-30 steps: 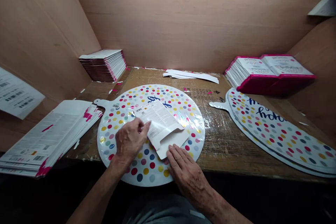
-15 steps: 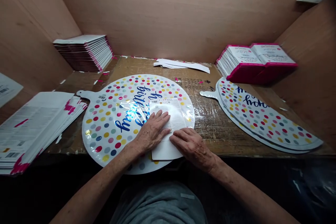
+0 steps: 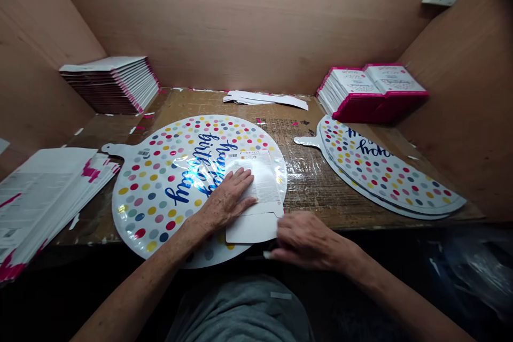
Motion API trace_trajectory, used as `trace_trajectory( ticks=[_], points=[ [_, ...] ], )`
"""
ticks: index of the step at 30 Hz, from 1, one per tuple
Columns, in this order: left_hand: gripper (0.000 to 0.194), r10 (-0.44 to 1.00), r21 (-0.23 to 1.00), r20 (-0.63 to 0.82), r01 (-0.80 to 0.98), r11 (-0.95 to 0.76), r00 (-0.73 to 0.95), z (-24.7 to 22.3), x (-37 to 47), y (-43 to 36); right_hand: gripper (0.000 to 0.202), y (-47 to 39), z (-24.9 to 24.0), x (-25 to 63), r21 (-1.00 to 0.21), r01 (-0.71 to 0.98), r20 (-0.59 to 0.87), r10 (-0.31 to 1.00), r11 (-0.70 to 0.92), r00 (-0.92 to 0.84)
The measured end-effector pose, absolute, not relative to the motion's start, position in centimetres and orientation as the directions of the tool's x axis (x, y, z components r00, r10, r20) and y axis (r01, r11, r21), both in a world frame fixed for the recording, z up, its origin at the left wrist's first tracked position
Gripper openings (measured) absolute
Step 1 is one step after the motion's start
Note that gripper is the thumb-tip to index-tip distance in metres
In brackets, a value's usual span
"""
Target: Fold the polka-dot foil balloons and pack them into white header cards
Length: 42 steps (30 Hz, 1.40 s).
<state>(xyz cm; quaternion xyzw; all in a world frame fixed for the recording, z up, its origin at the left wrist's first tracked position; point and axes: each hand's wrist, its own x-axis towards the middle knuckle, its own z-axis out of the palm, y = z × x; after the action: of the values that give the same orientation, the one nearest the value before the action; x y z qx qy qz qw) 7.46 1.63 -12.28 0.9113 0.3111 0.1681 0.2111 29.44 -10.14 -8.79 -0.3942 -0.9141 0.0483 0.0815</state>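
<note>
A round foil balloon, white with coloured dots and blue "happy birthday" lettering, lies flat before me, its neck pointing left. On its right part rests a white printed card sleeve, its plain lower section nearest me. My left hand lies flat on the sleeve's left side, fingers stretched out. My right hand is just off the sleeve's lower right corner. Its fingers are curled and blurred by motion, and whatever they may hold is hidden.
Several dotted balloons lie folded at the right, below upright pink-edged packs. White sleeves are piled at the left, with another stack behind. Paper strips lie at the back. Wooden walls enclose the cardboard-covered table.
My right hand has come off the sleeve's right side, moving right and toward me. A slit edge now shows on the sleeve. My left hand stays put; the view has shifted slightly.
</note>
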Motion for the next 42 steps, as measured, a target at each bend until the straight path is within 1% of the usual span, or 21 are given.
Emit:
trace_trajectory(
  ticks=[2, 4, 6, 8, 10, 12, 13, 16, 18, 19, 21, 23, 25, 26, 28, 30, 32, 34, 36, 38, 42],
  points=[
    [0.052, 0.619, 0.494, 0.206, 0.466, -0.734, 0.758, -12.3, 7.7, 1.6, 0.036, -11.7, -9.2, 30.4, -0.164, 0.746, 0.224, 0.76, 0.646, -0.61],
    [0.047, 0.634, 0.5, 0.275, 0.456, -0.736, 0.722, -12.3, 7.6, 1.2, 0.036, -12.4, -10.2, 30.4, -0.115, 0.763, 0.369, 0.741, 0.636, -0.561],
    [0.033, 0.649, 0.507, 0.372, 0.441, -0.741, 0.664, -12.1, 7.1, 0.2, 0.032, -12.4, -11.4, 29.7, -0.052, 0.744, 0.461, 0.677, 0.666, -0.573],
    [0.021, 0.615, 0.502, 0.429, 0.391, -0.771, 0.661, -11.8, 6.0, -1.2, 0.026, -12.0, -12.5, 29.1, -0.028, 0.73, 0.519, 0.634, 0.682, -0.573],
    [0.027, 0.548, 0.484, 0.416, 0.333, -0.809, 0.726, -11.5, 4.6, -2.8, 0.023, -11.6, -13.2, 28.8, -0.05, 0.728, 0.57, 0.618, 0.684, -0.541],
    [0.047, 0.51, 0.469, 0.382, 0.314, -0.826, 0.771, -11.3, 3.5, -3.9, 0.021, -11.2, -13.3, 28.7, -0.108, 0.72, 0.609, 0.618, 0.686, -0.498],
    [0.051, 0.513, 0.464, 0.378, 0.322, -0.825, 0.771, -11.3, 3.3, -4.3, 0.019, -11.0, -13.2, 28.6, -0.161, 0.717, 0.616, 0.636, 0.679, -0.465],
    [0.025, 0.62, 0.482, 0.373, 0.427, -0.765, 0.69, -11.3, 4.0, -4.6, 0.017, -10.2, -12.5, 27.8, -0.386, 0.749, 0.552, 0.786, 0.538, -0.279],
    [0.026, 0.77, 0.487, 0.339, 0.599, -0.636, 0.541, -11.5, 5.4, -4.3, 0.018, -9.7, -12.1, 27.2, -0.463, 0.803, 0.497, 0.86, 0.376, -0.116],
    [0.024, 0.838, 0.473, 0.323, 0.692, -0.545, 0.44, -11.7, 6.1, -4.1, 0.019, -9.6, -12.0, 27.0, -0.447, 0.831, 0.492, 0.867, 0.331, -0.08],
    [0.02, 0.91, 0.427, 0.327, 0.819, -0.382, 0.255, -12.3, 7.3, -4.0, 0.03, -10.0, -12.2, 27.1, -0.326, 0.87, 0.511, 0.843, 0.369, -0.167],
    [0.044, 0.917, 0.411, 0.353, 0.849, -0.332, 0.188, -12.9, 7.9, -4.1, 0.039, -10.9, -12.5, 27.8, -0.175, 0.855, 0.522, 0.782, 0.489, -0.341],
    [0.063, 0.915, 0.456, 0.36, 0.821, -0.344, 0.184, -13.2, 8.1, -4.5, 0.034, -12.0, -12.6, 28.7, -0.11, 0.824, 0.549, 0.725, 0.556, -0.416],
    [0.067, 0.92, 0.503, 0.354, 0.796, -0.336, 0.165, -13.0, 8.2, -4.8, 0.029, -12.4, -12.6, 29.1, -0.115, 0.82, 0.579, 0.709, 0.56, -0.403],
    [0.064, 0.954, 0.651, 0.291, 0.715, -0.256, 0.078, -12.1, 8.1, -5.3, 0.027, -12.5, -12.2, 29.2, -0.165, 0.814, 0.639, 0.69, 0.556, -0.342],
    [0.055, 0.995, 0.847, 0.098, 0.526, -0.078, -0.01, -10.7, 8.0, -5.4, 0.03, -11.7, -11.4, 28.6, -0.213, 0.802, 0.694, 0.664, 0.558, -0.277],
    [0.052, 0.989, 0.968, -0.15, 0.202, 0.147, -0.001, -9.3, 7.7, -5.0, 0.027, -9.9, -10.7, 27.3, -0.218, 0.782, 0.739, 0.623, 0.584, -0.259],
    [0.054, 0.95, 0.943, -0.309, -0.117, 0.311, 0.037, -8.5, 7.2, -4.1, 0.018, -7.6, -10.1, 25.5, -0.207, 0.771, 0.73, 0.62, 0.602, -0.287],
    [0.056, 0.935, 0.89, -0.356, -0.302, 0.342, 0.009, -8.4, 6.5, -2.9, 0.014, -5.3, -9.8, 23.4, -0.217, 0.783, 0.674, 0.67, 0.583, -0.313],
    [0.057, 0.936, 0.884, -0.345, -0.358, 0.3, -0.067, -8.7, 5.6, -1.7, 0.016, -3.1, -9.5, 21.2, -0.254, 0.808, 0.589, 0.747, 0.532, -0.307],
    [0.051, 0.941, 0.926, -0.267, -0.325, 0.19, -0.21, -9.4, 3.6, 0.1, 0.018, 0.3, -8.4, 17.0, -0.285, 0.851, 0.357, 0.873, 0.441, -0.332]
  ],
)
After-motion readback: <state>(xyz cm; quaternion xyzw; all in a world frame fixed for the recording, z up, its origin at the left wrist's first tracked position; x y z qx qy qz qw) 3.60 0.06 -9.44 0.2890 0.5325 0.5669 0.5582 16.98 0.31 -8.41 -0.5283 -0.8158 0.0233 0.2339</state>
